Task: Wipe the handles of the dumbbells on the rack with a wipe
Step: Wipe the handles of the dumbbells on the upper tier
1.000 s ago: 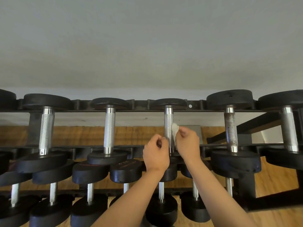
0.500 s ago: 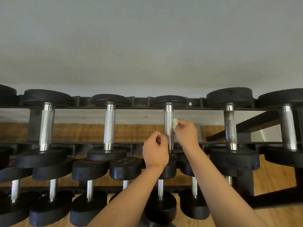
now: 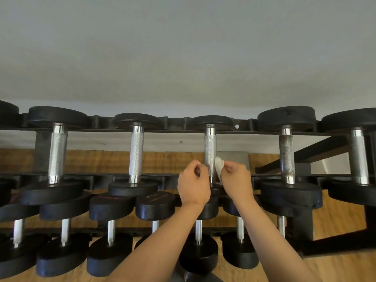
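A black rack carries rows of black dumbbells with knurled steel handles. Both my hands are at the lower end of the middle top-row handle. My right hand pinches a small white wipe and holds it against the handle's right side. On the handle's left side, my left hand is curled into a loose fist. Its fingertips are close to the bar, and I see nothing held in it.
More top-row handles stand to the left and to the right, one of them dull and rusty. A lower tier of smaller dumbbells sits under my forearms. Behind is a grey wall, below a wooden floor.
My right hand slid the wipe up the middle handle a little, then down towards its lower end. My left hand stayed beside the bar.
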`<control>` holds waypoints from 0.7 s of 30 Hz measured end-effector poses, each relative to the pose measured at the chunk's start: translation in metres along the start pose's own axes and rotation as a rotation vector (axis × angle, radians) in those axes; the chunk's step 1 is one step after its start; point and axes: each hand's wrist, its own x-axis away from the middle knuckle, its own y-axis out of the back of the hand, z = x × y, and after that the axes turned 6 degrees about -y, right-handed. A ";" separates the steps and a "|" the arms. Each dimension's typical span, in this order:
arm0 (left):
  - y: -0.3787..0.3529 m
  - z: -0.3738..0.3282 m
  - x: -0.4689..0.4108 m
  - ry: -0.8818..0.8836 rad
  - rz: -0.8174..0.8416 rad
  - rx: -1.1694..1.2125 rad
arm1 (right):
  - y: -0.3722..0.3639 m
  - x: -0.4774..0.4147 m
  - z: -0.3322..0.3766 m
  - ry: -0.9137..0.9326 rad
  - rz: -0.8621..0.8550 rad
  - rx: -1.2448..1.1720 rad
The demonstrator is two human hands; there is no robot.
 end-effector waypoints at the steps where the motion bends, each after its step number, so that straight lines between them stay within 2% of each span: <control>1: 0.000 0.000 0.000 0.002 -0.001 0.000 | 0.002 -0.004 0.002 -0.006 0.018 0.026; 13: 0.000 -0.001 0.000 0.013 0.003 -0.008 | 0.016 -0.011 0.001 0.018 0.221 0.111; 18: 0.000 -0.001 0.000 0.017 0.000 -0.010 | 0.020 -0.004 -0.003 0.072 0.267 0.269; 21: -0.001 0.000 0.000 0.013 -0.005 -0.018 | 0.023 -0.005 -0.002 0.041 0.264 0.160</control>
